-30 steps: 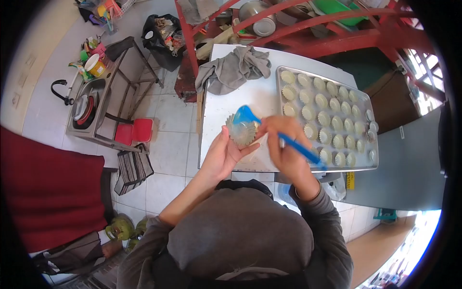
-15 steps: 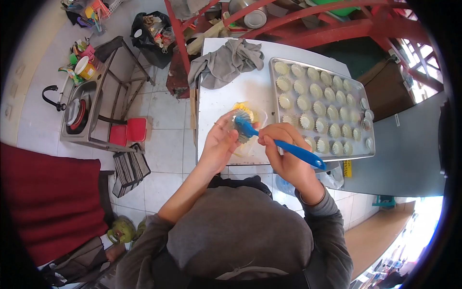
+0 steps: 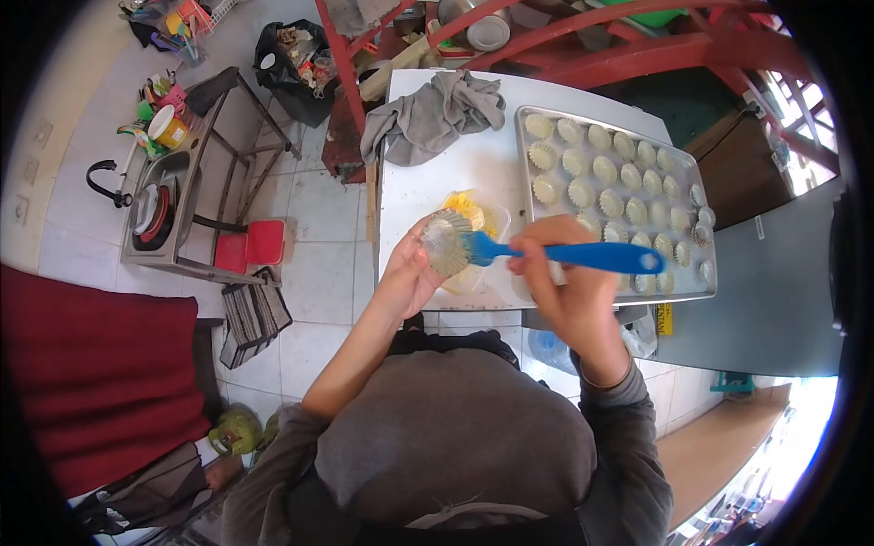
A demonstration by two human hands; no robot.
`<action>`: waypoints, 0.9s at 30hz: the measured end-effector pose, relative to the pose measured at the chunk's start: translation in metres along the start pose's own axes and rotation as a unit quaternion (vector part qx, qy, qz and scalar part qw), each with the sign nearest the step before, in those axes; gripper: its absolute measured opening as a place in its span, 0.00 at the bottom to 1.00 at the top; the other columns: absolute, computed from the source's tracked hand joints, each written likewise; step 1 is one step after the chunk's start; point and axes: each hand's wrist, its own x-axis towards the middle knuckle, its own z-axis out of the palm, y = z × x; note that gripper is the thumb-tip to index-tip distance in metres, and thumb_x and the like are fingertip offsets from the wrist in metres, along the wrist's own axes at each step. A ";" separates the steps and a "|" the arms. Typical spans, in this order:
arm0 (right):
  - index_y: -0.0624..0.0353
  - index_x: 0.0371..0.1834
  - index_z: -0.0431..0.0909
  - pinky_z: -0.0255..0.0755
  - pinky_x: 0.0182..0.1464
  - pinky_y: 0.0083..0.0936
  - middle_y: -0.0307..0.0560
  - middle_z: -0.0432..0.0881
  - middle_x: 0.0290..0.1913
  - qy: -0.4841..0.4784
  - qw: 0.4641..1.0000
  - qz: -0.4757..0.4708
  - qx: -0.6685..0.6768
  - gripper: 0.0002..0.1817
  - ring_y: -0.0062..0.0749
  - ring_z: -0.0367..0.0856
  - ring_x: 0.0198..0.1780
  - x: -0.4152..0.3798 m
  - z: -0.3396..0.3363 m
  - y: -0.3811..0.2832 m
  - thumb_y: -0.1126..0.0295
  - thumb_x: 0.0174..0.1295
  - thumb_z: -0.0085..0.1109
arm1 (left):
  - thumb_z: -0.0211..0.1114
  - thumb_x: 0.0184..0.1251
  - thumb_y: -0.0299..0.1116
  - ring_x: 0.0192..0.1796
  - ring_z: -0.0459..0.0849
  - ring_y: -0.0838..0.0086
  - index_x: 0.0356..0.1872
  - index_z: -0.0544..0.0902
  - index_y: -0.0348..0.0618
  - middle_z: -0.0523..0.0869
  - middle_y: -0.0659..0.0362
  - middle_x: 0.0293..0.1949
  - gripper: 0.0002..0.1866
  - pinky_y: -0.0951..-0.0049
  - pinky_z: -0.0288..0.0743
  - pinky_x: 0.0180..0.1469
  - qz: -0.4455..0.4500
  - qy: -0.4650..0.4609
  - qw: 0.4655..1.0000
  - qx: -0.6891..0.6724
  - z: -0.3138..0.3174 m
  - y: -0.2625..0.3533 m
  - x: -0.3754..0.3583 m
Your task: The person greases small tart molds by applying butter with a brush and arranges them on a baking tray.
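Observation:
My left hand (image 3: pixel 407 278) holds a fluted metal tart mould (image 3: pixel 446 244) by its side, fingers closed round it. In my right hand (image 3: pixel 575 287) is a blue pastry brush (image 3: pixel 592 257), gripped near the bristle end with its handle pointing right. The bristles are right at the mould's fluted edge. Behind the mould, a clear plastic container (image 3: pixel 496 218) with yellow fat in it sits on the white table (image 3: pixel 437 187), partly hidden by my left hand. Many more fluted moulds stand in rows on a large metal tray (image 3: pixel 526 159) to the right.
A crumpled grey cloth (image 3: pixel 432 118) lies at the table's far left. Red metal bars (image 3: pixel 583 41) cross behind the table. Away to the left are a sink (image 3: pixel 173 182), a black rubbish bag (image 3: pixel 296 77) and a red stool (image 3: pixel 264 243).
The brush has shifted from inside the mould to its right edge, its handle swinging nearly level. The mould has turned in my left hand, and my right hand has moved to the right.

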 end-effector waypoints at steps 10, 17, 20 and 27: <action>0.70 0.37 0.77 0.76 0.34 0.20 0.50 0.79 0.37 0.053 0.975 0.031 0.215 0.05 0.27 0.82 0.35 0.010 0.015 0.006 0.82 0.64 0.51 | 0.47 0.57 0.71 0.68 0.63 0.57 0.70 0.53 0.45 0.63 0.50 0.67 0.48 0.40 0.53 0.70 -0.016 -0.071 0.982 -0.174 0.003 0.002 0.001; 0.69 0.39 0.75 0.75 0.32 0.21 0.49 0.78 0.37 0.067 0.957 0.037 0.279 0.05 0.27 0.82 0.33 0.015 0.034 0.006 0.80 0.64 0.50 | 0.49 0.56 0.71 0.67 0.66 0.55 0.70 0.54 0.48 0.63 0.50 0.67 0.48 0.40 0.51 0.70 -0.013 -0.107 0.949 -0.296 0.001 -0.009 0.003; 0.68 0.38 0.75 0.74 0.37 0.22 0.49 0.79 0.35 0.038 0.985 -0.004 0.166 0.05 0.29 0.81 0.32 0.010 0.016 0.009 0.81 0.64 0.49 | 0.50 0.56 0.71 0.66 0.66 0.54 0.70 0.54 0.47 0.64 0.50 0.67 0.48 0.40 0.52 0.70 -0.007 -0.074 0.979 -0.191 0.001 -0.002 0.005; 0.66 0.38 0.76 0.74 0.40 0.25 0.51 0.81 0.35 0.087 0.944 0.029 0.318 0.04 0.32 0.80 0.35 0.000 0.026 0.002 0.81 0.62 0.52 | 0.59 0.53 0.68 0.69 0.62 0.62 0.69 0.55 0.49 0.64 0.55 0.66 0.49 0.48 0.57 0.69 -0.027 -0.004 0.999 -0.035 -0.001 0.006 0.006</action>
